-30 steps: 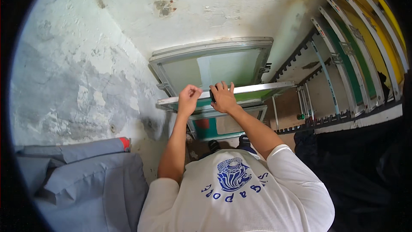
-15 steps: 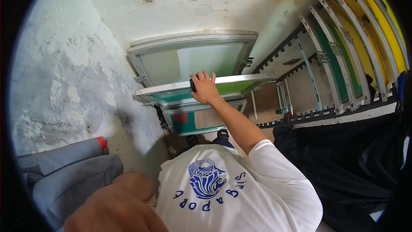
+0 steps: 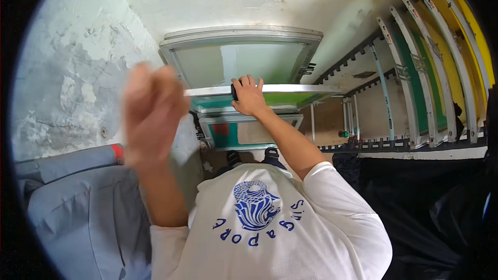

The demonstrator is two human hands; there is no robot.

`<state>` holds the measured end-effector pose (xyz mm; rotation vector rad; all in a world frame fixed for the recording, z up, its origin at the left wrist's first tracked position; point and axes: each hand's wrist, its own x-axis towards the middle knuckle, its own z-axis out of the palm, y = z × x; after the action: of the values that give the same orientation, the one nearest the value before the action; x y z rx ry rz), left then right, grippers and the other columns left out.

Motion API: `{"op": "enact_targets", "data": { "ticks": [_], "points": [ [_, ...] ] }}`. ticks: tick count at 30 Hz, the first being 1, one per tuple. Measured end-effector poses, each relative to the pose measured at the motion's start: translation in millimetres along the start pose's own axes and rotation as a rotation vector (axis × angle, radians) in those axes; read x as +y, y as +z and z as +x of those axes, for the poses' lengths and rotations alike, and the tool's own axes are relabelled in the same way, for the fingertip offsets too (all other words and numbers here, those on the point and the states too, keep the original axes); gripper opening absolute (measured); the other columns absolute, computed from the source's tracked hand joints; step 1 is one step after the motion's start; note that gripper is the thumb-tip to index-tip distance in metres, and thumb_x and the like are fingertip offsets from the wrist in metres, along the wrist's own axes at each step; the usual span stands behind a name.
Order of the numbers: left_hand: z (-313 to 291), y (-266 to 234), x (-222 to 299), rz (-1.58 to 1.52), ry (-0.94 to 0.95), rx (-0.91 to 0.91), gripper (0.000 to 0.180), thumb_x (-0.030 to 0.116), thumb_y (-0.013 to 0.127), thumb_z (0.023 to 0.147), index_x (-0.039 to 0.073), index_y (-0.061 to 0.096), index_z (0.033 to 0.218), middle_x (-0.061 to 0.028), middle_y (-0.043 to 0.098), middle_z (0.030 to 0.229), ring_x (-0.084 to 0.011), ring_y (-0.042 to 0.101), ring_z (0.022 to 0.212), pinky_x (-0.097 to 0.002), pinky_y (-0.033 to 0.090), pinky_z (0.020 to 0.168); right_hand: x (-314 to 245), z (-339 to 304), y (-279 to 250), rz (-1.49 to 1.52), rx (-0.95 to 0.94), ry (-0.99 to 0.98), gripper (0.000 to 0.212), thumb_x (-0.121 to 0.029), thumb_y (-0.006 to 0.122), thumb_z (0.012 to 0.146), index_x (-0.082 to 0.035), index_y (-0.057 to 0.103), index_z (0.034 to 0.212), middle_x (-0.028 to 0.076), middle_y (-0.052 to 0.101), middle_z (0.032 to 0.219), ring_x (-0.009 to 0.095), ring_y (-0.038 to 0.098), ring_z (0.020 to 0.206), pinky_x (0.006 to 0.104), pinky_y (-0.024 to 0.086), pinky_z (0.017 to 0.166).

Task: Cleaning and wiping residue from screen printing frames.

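My right hand (image 3: 249,95) grips the near edge of a metal-framed screen with green mesh (image 3: 295,97), held flat in front of me. A small black part shows under my fingers at the frame's edge. My left hand (image 3: 152,114) is raised close to the camera, blurred, with nothing visible in it. A larger framed screen (image 3: 244,54) leans against the wall behind the held one. A smaller frame with green and red patches (image 3: 244,132) stands lower down, near my feet.
A rack at the right holds several upright framed screens (image 3: 425,67) with green and yellow mesh. A grey covered bulk with a red end (image 3: 78,202) lies at the left. The rough white wall (image 3: 67,72) stands close on the left. Dark fabric (image 3: 430,207) fills the lower right.
My left hand let go of the screen frame and rose toward the camera. My right hand stays on the frame, which has shifted slightly in view.
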<state>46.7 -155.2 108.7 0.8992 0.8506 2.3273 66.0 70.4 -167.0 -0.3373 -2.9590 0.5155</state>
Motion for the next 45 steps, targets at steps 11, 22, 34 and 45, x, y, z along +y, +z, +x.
{"op": "enact_targets", "data": {
  "ticks": [11, 22, 34, 45],
  "points": [
    [-58.2, -178.2, -218.0, 1.833, -0.408, 0.058, 0.069, 0.035, 0.076, 0.091, 0.011, 0.051, 0.150, -0.0169, 0.043, 0.162, -0.0374, 0.032, 0.154, -0.0567, 0.028, 0.119, 11.4, -19.3, -11.4, -0.160, -0.052, 0.001, 0.069, -0.032, 0.079, 0.084, -0.015, 0.051, 0.145, 0.013, 0.051, 0.147, 0.043, 0.035, 0.151, 0.0886, 0.015, 0.109],
    [-54.4, -201.0, -202.7, 2.043, -0.486, 0.098, 0.086, 0.052, 0.068, 0.094, 0.011, 0.036, 0.163, -0.0177, 0.029, 0.170, -0.0435, 0.017, 0.159, -0.0833, 0.011, 0.114, 171.0, -86.0, -72.5, -0.185, -0.040, 0.279, 0.072, -0.030, 0.077, 0.088, -0.014, 0.045, 0.151, 0.012, 0.044, 0.154, 0.044, 0.026, 0.155, 0.0885, 0.013, 0.111],
    [-56.7, -216.8, -195.8, 2.048, -0.505, 0.073, 0.095, 0.059, 0.068, 0.091, 0.010, 0.033, 0.164, -0.0217, 0.027, 0.171, -0.0472, 0.017, 0.159, -0.0797, 0.017, 0.116, 70.0, -41.8, -37.4, -0.128, -0.063, 0.045, 0.102, -0.039, 0.083, 0.077, 0.005, 0.035, 0.156, 0.021, 0.044, 0.153, 0.043, 0.020, 0.157, 0.0879, 0.012, 0.112],
    [-41.6, -183.6, -214.4, 1.883, -0.553, 0.068, 0.061, 0.054, 0.040, 0.109, 0.028, 0.035, 0.164, -0.0217, 0.031, 0.169, -0.0514, 0.022, 0.156, -0.0865, 0.005, 0.111, -19.6, 15.5, 18.7, 0.285, -0.158, -0.053, 0.101, -0.047, 0.063, 0.090, 0.002, 0.016, 0.165, 0.020, 0.024, 0.173, 0.040, 0.014, 0.162, 0.0765, 0.003, 0.121]
  ]
}}
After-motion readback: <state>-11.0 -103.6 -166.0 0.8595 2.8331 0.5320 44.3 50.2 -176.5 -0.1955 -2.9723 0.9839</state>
